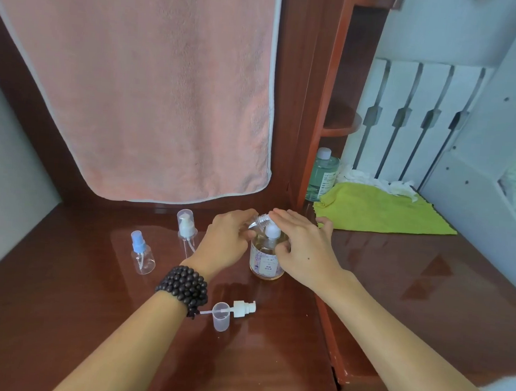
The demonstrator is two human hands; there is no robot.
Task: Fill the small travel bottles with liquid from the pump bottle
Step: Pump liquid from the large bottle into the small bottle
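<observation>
We stand at the step of pumping: our left hand (227, 239) holds a small clear travel bottle (256, 221) tipped sideways against the spout of the round clear pump bottle of amber liquid (266, 257), which stands upright near the middle of the dark red-brown wooden tabletop (269, 350). The left grip is curled round that small bottle; our right hand (303, 248) lies over the white pump head (273, 232) with fingers fairly straight, pressing rather than clasping.

To do this well, we should keep the little bottle's mouth snug under the nozzle, press slowly, and steady the big bottle so it does not slide.

Towards the left edge stand a clear spray bottle with a blue top (141, 255) and a clear bottle with a white pump under a clear cap (186, 230), both seemingly empty. Near the front edge lie a loose white pump insert (241, 309) and a clear cap (221, 316).

The nozzle and the small bottle's mouth are mostly hidden by our fingers, so we cannot tell whether they meet or whether any liquid is inside.
</observation>
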